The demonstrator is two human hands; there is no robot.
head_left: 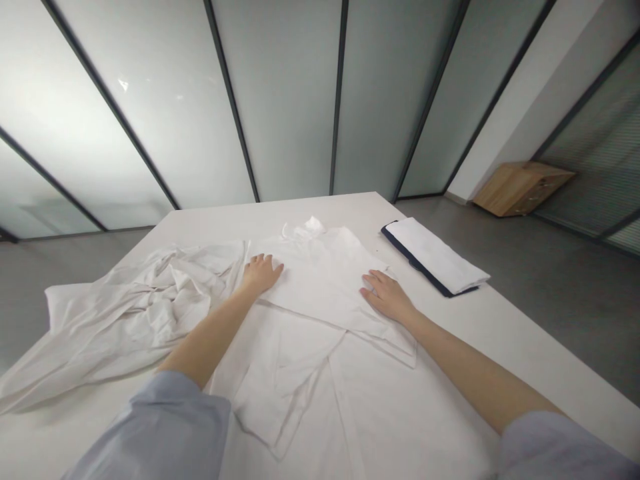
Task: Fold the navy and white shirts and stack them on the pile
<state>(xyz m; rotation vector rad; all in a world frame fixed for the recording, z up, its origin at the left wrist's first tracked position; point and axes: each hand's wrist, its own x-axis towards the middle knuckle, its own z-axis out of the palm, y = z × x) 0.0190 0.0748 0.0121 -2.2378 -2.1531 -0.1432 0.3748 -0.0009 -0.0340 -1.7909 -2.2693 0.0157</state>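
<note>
A white shirt [325, 280] lies spread on the table in front of me, its sleeves folded across the body and its button front running toward me. Near its upper left edge my left hand [261, 275] rests on the cloth, fingers stretched out. My right hand [389, 297] lies on the shirt's right side with the fingers extended and apart. Neither hand holds anything that I can see. At the shirt's far end, around the collar, sits a shiny clear plastic piece [307, 229].
A crumpled heap of white cloth [165, 300] covers the left of the white table [220, 213]. On the right, a folded white garment [435, 250] lies on a folded dark blue one [425, 270]. A wooden cabinet [520, 189] stands on the floor beyond, near frosted glass partitions [290, 100].
</note>
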